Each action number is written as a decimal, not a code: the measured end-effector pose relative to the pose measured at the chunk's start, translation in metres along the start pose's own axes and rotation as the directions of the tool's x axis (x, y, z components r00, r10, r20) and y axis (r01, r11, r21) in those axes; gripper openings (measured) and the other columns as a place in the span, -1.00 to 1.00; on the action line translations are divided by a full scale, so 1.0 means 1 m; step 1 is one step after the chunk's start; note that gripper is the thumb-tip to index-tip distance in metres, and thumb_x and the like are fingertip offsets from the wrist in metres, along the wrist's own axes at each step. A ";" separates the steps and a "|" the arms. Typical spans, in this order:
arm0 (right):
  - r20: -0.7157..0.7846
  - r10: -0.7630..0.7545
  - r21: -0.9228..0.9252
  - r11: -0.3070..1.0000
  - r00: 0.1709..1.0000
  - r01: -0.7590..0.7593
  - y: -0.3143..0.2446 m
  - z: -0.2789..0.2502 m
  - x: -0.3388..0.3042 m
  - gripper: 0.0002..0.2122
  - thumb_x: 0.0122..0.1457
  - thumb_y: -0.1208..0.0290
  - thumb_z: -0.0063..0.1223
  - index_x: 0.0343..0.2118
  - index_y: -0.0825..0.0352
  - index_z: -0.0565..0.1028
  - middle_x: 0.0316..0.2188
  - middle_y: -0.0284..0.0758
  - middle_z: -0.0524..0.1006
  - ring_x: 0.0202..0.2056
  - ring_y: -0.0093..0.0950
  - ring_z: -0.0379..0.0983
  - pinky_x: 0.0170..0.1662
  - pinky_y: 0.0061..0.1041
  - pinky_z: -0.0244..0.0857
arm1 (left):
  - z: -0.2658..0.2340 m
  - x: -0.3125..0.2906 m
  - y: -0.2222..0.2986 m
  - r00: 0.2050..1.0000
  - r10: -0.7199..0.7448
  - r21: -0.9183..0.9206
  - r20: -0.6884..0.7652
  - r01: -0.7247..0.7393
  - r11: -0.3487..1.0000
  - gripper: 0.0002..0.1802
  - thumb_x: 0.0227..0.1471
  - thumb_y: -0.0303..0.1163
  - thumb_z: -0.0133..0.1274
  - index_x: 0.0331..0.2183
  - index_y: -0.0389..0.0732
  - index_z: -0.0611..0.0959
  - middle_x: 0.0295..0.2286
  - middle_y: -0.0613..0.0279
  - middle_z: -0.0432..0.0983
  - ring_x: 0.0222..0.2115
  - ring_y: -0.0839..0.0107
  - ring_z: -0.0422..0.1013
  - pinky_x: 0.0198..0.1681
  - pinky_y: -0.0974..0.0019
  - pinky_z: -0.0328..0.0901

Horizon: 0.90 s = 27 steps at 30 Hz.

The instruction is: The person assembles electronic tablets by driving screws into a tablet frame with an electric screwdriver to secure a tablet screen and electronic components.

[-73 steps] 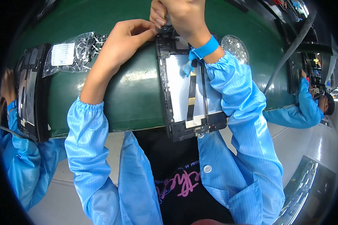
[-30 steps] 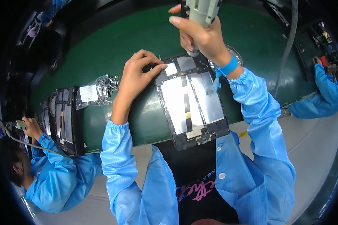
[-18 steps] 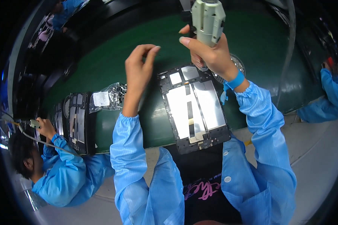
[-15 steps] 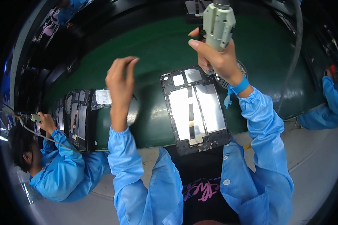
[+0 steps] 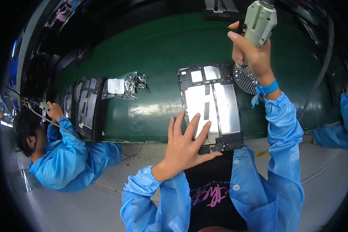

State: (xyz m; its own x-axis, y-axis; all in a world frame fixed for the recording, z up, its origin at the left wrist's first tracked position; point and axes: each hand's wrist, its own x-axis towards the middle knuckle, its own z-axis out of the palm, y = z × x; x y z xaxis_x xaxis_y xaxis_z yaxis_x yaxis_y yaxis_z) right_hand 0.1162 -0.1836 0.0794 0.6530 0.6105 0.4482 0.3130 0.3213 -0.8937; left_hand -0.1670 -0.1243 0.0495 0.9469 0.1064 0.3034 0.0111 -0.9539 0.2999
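A tablet with its back off, black-framed with silver plates inside [image 5: 229, 102], lies on the green table in front of me. My left hand [image 5: 187, 144] rests over its lower left part, fingers spread and holding nothing. Raised to the right of the tablet's far end, my right hand [image 5: 255, 56] is closed round a pale grey-green electric screwdriver [image 5: 260, 24]. Its tip is hidden behind the hand. Below that hand stands a round metal screw tray with a perforated face [image 5: 244, 80].
A clear bag of small dark parts [image 5: 125, 86] with a white label lies left on the green table [image 5: 150, 112]. Stacked tablets [image 5: 87, 106] stand beyond it. Another tablet [image 5: 222, 8] is at the far edge. Co-workers in blue sit at left [image 5: 71, 154] and right [image 5: 332, 137].
My left hand has come down from above the table onto the tablet's lower left, uncovering the bag of parts. The right hand with the screwdriver remains raised, now farther right in the picture.
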 end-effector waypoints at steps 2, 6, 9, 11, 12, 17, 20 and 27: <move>-0.020 0.001 0.026 1.000 1.000 -0.001 -0.001 -0.006 0.000 -0.78 0.17 0.51 0.09 -0.15 0.46 0.46 -0.79 -0.45 0.30 -0.81 -0.65 0.21 -0.71 -0.60 0.13 | 0.015 -0.003 -0.004 1.000 -0.007 0.035 0.002 0.007 0.999 -0.12 -0.21 0.23 0.30 0.03 -0.20 0.56 0.00 -0.16 0.38 0.07 -0.35 0.22 0.10 -0.24 0.16; -0.037 0.035 0.037 0.999 0.999 -0.034 -0.006 -0.018 0.002 -0.78 0.17 0.51 0.09 -0.14 0.48 0.46 -0.79 -0.45 0.29 -0.80 -0.65 0.21 -0.71 -0.60 0.13 | 0.023 0.024 -0.036 0.991 -0.043 0.231 -0.129 0.072 0.970 -0.16 -0.19 0.06 0.35 -0.01 -0.37 0.54 -0.03 -0.24 0.44 -0.10 -0.25 0.41 -0.05 -0.04 0.37; -0.059 0.021 0.049 0.999 0.998 -0.018 -0.003 -0.025 0.004 -0.82 0.16 0.44 0.16 -0.23 0.44 0.54 -0.78 -0.46 0.37 -0.78 -0.70 0.26 -0.70 -0.65 0.12 | 0.029 0.054 -0.083 0.985 -0.046 0.351 -0.167 0.103 0.931 -0.19 -0.08 0.08 0.25 -0.06 -0.49 0.52 -0.05 -0.35 0.43 -0.17 -0.15 0.47 -0.12 0.07 0.42; -0.075 0.025 0.070 0.997 0.997 -0.019 -0.002 -0.028 0.007 -0.82 0.16 0.45 0.15 -0.23 0.44 0.53 -0.77 -0.46 0.37 -0.78 -0.70 0.26 -0.70 -0.65 0.12 | 0.027 0.082 -0.119 0.982 -0.014 0.397 -0.186 0.088 0.914 -0.21 0.00 0.09 0.17 -0.10 -0.55 0.51 -0.08 -0.42 0.42 -0.21 -0.14 0.49 -0.18 0.09 0.45; -0.079 0.033 0.096 0.995 0.996 -0.025 -0.002 -0.030 0.008 -0.82 0.17 0.45 0.15 -0.23 0.44 0.53 -0.77 -0.46 0.37 -0.78 -0.71 0.25 -0.70 -0.65 0.12 | 0.024 0.098 -0.136 0.983 -0.014 0.407 -0.184 0.089 0.909 -0.24 0.05 0.04 0.15 -0.10 -0.57 0.50 -0.08 -0.44 0.41 -0.21 -0.18 0.47 -0.16 0.06 0.43; -0.234 0.072 0.169 0.985 0.970 -0.032 -0.001 -0.052 0.015 -0.84 0.17 0.51 0.13 -0.23 0.47 0.51 -0.76 -0.44 0.34 -0.79 -0.69 0.21 -0.72 -0.62 0.10 | 0.028 0.178 -0.246 0.973 0.044 0.484 -0.227 0.073 0.872 -0.38 0.14 -0.04 0.06 -0.04 -0.45 0.52 -0.04 -0.18 0.45 -0.12 -0.10 0.44 -0.08 0.10 0.41; -0.355 0.079 0.202 0.979 0.931 -0.006 0.006 -0.075 0.017 -0.85 0.17 0.52 0.12 -0.23 0.46 0.50 -0.76 -0.45 0.33 -0.79 -0.68 0.19 -0.72 -0.61 0.09 | 0.032 0.211 -0.290 0.967 0.077 0.452 -0.242 0.042 0.891 -0.42 0.14 -0.05 0.06 -0.03 -0.38 0.54 -0.02 -0.10 0.45 -0.08 -0.07 0.42 -0.04 0.10 0.39; -0.474 0.104 0.205 0.979 0.874 -0.005 0.011 -0.109 -0.001 -0.87 0.20 0.54 0.04 -0.22 0.43 0.47 -0.77 -0.46 0.25 -0.80 -0.64 0.16 -0.72 -0.58 0.06 | 0.032 0.262 -0.347 0.985 0.033 0.200 -0.167 0.001 0.980 -0.45 0.11 -0.09 0.12 -0.03 -0.33 0.56 0.05 -0.06 0.39 0.05 -0.07 0.32 0.12 0.08 0.27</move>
State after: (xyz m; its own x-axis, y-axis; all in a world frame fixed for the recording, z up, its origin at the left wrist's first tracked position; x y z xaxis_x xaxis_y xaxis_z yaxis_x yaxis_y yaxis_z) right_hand 0.1941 -0.2591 0.0670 0.9305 0.2237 0.2899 0.1615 0.4600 -0.8731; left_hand 0.0878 0.2251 -0.0039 0.8796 0.1201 0.4602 0.0761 -0.9907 0.1131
